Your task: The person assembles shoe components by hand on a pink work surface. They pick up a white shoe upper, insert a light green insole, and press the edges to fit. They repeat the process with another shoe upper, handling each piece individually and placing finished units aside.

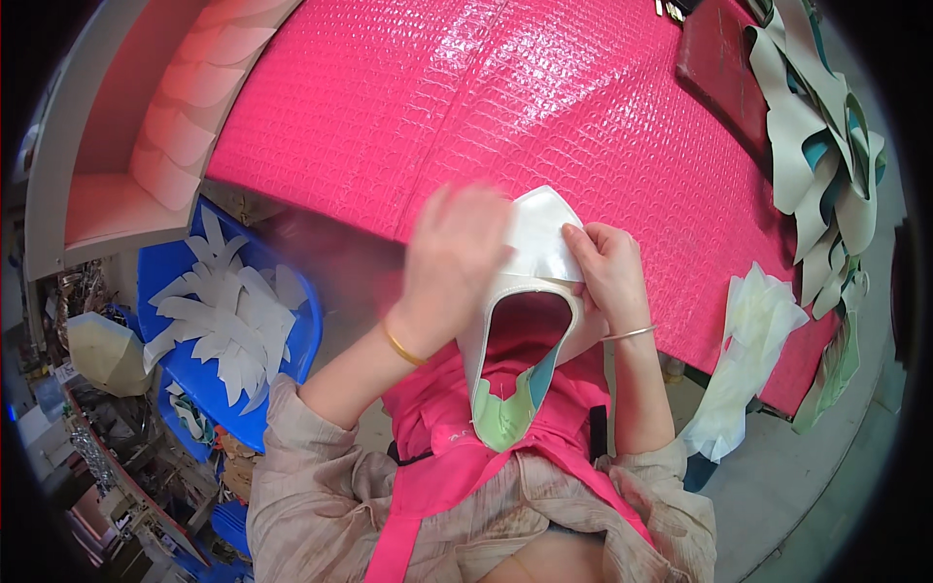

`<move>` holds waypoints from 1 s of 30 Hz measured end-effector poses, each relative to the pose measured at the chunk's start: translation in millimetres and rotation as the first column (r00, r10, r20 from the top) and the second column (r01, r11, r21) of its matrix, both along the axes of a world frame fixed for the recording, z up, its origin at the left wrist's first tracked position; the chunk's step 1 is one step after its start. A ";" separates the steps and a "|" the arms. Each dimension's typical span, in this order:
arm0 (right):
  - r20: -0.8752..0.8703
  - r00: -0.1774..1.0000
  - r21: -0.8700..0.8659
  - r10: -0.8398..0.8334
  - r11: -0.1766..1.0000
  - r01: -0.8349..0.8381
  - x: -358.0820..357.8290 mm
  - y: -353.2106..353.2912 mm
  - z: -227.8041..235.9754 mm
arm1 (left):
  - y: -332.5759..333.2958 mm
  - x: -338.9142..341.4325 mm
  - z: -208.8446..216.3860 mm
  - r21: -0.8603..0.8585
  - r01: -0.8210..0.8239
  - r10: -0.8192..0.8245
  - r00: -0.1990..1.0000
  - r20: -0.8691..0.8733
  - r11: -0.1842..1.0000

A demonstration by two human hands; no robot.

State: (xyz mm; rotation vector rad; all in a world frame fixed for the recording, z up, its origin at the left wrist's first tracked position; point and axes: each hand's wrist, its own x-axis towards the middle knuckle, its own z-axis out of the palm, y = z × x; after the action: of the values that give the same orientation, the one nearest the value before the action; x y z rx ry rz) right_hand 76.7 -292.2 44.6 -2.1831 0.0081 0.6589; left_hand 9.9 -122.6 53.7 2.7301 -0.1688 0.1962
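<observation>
A white shoe upper (pixel 546 238) with a shiny pointed toe and an open, edged collar lies over the near edge of the pink-covered table (pixel 389 117). Its back part hangs toward my lap and shows a pale green and teal lining (pixel 510 413). My right hand (pixel 610 267) grips the right side of the toe part, thumb on top and fingers underneath. Motion smears my left hand (pixel 455 253), which is at the left side of the toe; whether it presses on the upper or hovers there is unclear.
At left, a blue chair (pixel 313 330) holds a heap of white cut pieces (pixel 228 311) beside a white box-like rack (pixel 107 126). A translucent pale bundle (pixel 753 321) hangs over the table's right edge. Farther right are a dark red board (pixel 724 78) and a pile of white-and-teal uppers (pixel 821 146).
</observation>
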 end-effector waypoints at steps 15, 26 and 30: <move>0.413 0.557 -0.410 0.721 0.693 -0.593 -40.0 -34.5 2.3 | 28.4 -36.2 -21.6 -0.125 0.253 -0.258 0.966 -0.027 0.959; 0.468 0.592 -0.435 0.657 0.754 -0.493 9.0 -28.9 -4.1 | 12.4 -54.3 -15.5 -0.209 0.151 -0.153 0.988 0.003 0.966; 0.424 0.849 -0.147 0.317 0.948 -0.281 13.2 -42.6 7.0 | 9.6 -42.6 -4.2 -0.229 0.091 -0.108 0.992 -0.061 0.969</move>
State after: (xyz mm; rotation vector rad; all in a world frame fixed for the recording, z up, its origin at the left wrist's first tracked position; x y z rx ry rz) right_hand 89.9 -334.8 51.6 -2.3906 -0.5673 0.3131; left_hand -32.7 -113.0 49.5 2.4909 -0.2467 0.0810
